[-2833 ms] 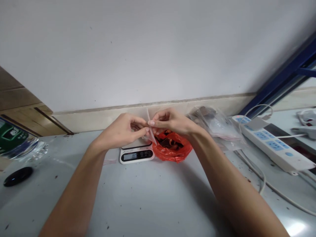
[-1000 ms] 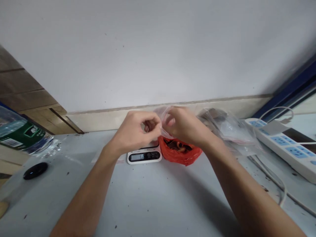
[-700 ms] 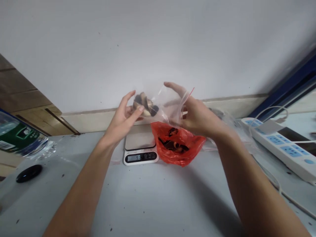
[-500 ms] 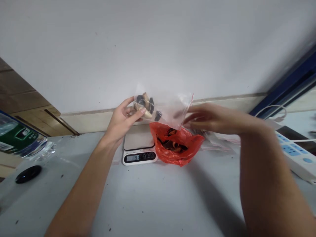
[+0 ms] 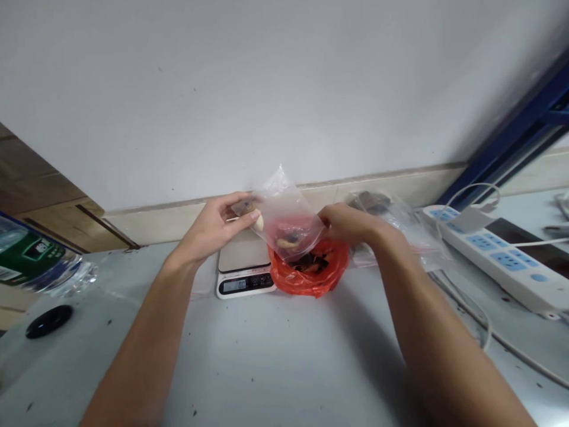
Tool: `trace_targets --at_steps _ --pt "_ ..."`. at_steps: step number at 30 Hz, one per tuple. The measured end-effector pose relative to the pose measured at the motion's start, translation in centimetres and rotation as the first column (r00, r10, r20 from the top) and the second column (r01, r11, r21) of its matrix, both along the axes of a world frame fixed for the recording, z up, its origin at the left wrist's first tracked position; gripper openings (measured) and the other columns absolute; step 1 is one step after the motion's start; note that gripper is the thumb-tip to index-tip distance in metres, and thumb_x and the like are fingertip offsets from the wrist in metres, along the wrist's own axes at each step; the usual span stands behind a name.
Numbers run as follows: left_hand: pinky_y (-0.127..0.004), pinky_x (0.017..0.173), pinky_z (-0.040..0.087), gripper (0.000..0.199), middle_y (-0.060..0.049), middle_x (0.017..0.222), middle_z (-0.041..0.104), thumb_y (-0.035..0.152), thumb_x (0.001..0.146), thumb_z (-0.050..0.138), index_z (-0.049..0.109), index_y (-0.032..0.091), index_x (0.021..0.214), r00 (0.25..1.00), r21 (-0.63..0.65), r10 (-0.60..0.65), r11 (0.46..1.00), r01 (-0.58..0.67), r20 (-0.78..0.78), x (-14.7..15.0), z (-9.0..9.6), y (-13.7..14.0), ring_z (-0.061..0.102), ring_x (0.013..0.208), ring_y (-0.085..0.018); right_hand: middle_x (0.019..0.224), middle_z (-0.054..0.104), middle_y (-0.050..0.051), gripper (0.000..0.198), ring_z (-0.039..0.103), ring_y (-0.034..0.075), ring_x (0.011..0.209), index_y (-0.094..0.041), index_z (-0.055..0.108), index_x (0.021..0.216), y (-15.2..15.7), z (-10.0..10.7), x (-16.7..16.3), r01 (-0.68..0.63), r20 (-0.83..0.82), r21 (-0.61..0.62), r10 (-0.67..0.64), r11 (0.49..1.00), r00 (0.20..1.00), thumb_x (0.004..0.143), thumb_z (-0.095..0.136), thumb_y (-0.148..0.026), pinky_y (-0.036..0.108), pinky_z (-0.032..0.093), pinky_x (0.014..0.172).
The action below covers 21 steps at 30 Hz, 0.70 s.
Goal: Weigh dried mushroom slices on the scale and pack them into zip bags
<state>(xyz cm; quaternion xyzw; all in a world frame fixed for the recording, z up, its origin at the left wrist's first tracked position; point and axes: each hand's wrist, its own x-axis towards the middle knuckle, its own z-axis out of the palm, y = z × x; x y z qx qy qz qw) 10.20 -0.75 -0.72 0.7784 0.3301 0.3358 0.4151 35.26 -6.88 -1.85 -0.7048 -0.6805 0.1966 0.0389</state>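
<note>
My left hand (image 5: 211, 230) pinches one end of a clear zip-lock bag (image 5: 281, 198), thumb in front, around pale and brownish pieces. My right hand (image 5: 349, 223) grips the bag's other end with curled fingers. The bag slants down to the right, above an open red plastic bag (image 5: 310, 286) that contains dark and orange-brown pieces. A pale and dark piece (image 5: 288, 242) shows near the clear bag's lower end. Beside the red bag stands a white kitchen scale (image 5: 245, 287), its display apparently reading 0.0.
More clear bags (image 5: 400, 228), one with dark contents, lie behind my right forearm. A power strip (image 5: 507, 258) with white cables is at the right. To the left are a green-labelled bottle (image 5: 38, 255) and a black oval object (image 5: 48, 321). A wall (image 5: 267, 89) rises behind.
The clear bag has tipped, its right end lower over the red bag, and pieces have shifted toward that end. My right hand has moved left. The scale display has changed to about zero.
</note>
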Motion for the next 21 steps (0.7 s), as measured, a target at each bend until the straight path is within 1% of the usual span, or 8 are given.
trace_targets --at_steps 4,7,9,11,13,15,18,21 --pt "-0.033 0.085 0.054 0.034 -0.007 0.103 0.076 0.043 0.087 0.074 0.077 0.019 0.112 0.999 0.094 -0.048 0.994 0.047 0.013 0.2 0.3 -0.2 0.067 0.092 -0.021 0.075 0.076 0.004 0.018 0.068 0.020 0.073 -0.021 0.072 0.074 -0.3 0.3 1.4 0.065 0.011 0.132 -0.067 0.989 0.998 0.073 0.059 -0.009 0.028 0.046 0.063" --pt "-0.031 0.080 0.054 0.035 -0.006 0.092 0.076 0.040 0.091 0.071 0.075 0.018 0.117 0.998 0.146 -0.064 0.987 0.061 0.017 0.4 0.5 -0.5 0.067 0.087 -0.020 0.080 0.079 0.003 0.020 0.069 0.019 0.074 -0.021 0.076 0.079 -0.7 0.8 2.5 0.196 -0.087 0.213 -0.182 0.957 0.980 0.074 0.060 -0.011 0.027 0.049 0.066" --pt "-0.031 0.082 0.055 0.033 -0.006 0.089 0.077 0.039 0.094 0.068 0.075 0.018 0.119 0.996 0.159 -0.091 0.983 0.090 -0.001 0.7 0.5 -0.7 0.069 0.089 -0.020 0.079 0.079 0.004 0.019 0.071 0.020 0.074 -0.021 0.077 0.080 -0.8 0.9 2.9 0.292 -0.168 0.282 -0.253 0.914 0.953 0.074 0.061 -0.013 0.028 0.051 0.067" --pt "-0.031 0.086 0.055 0.030 -0.007 0.099 0.080 0.038 0.096 0.065 0.076 0.020 0.117 0.993 0.178 -0.117 0.977 0.119 -0.019 1.1 0.4 -1.0 0.071 0.096 -0.021 0.077 0.078 0.005 0.018 0.071 0.022 0.074 -0.020 0.078 0.080 -0.7 0.8 3.0 0.365 -0.242 0.376 -0.290 0.851 0.926 0.074 0.061 -0.018 0.032 0.054 0.069" --pt "-0.031 0.090 0.055 0.027 -0.007 0.114 0.079 0.036 0.096 0.065 0.078 0.022 0.115 0.991 0.193 -0.131 0.972 0.136 -0.036 1.5 0.2 -1.3 0.071 0.105 -0.022 0.079 0.078 0.007 0.018 0.072 0.024 0.076 -0.019 0.078 0.081 -0.7 0.6 2.8 0.400 -0.301 0.454 -0.286 0.796 0.910 0.075 0.062 -0.023 0.036 0.056 0.072" --pt "-0.033 0.091 0.056 0.025 -0.006 0.121 0.078 0.035 0.096 0.064 0.079 0.025 0.113 0.989 0.199 -0.142 0.969 0.149 -0.049 2.0 0.1 -1.7 0.070 0.111 -0.024 0.082 0.079 0.008 0.020 0.072 0.025 0.079 -0.019 0.078 0.084 -0.7 0.7 2.4 0.399 -0.339 0.499 -0.251 0.769 0.907 0.074 0.063 -0.026 0.037 0.056 0.074" --pt "-0.033 0.092 0.056 0.025 -0.005 0.121 0.079 0.031 0.095 0.063 0.079 0.026 0.114 0.986 0.221 -0.157 0.962 0.164 -0.048 2.4 0.2 -2.2 0.070 0.114 -0.024 0.088 0.079 0.008 0.023 0.072 0.024 0.079 -0.020 0.078 0.088 -0.9 1.1 1.6 0.336 -0.350 0.505 -0.168 0.795 0.922 0.071 0.063 -0.025 0.036 0.056 0.072" --pt "-0.032 0.092 0.056 0.027 -0.004 0.123 0.078 0.026 0.097 0.059 0.079 0.026 0.115 0.989 0.260 -0.150 0.954 0.149 -0.016 2.7 0.4 -2.4 0.069 0.115 -0.023 0.086 0.078 0.007 0.023 0.070 0.023 0.075 -0.020 0.077 0.086 -1.3 1.8 1.0 0.287 -0.344 0.482 -0.122 0.828 0.931 0.070 0.061 -0.024 0.036 0.055 0.070"
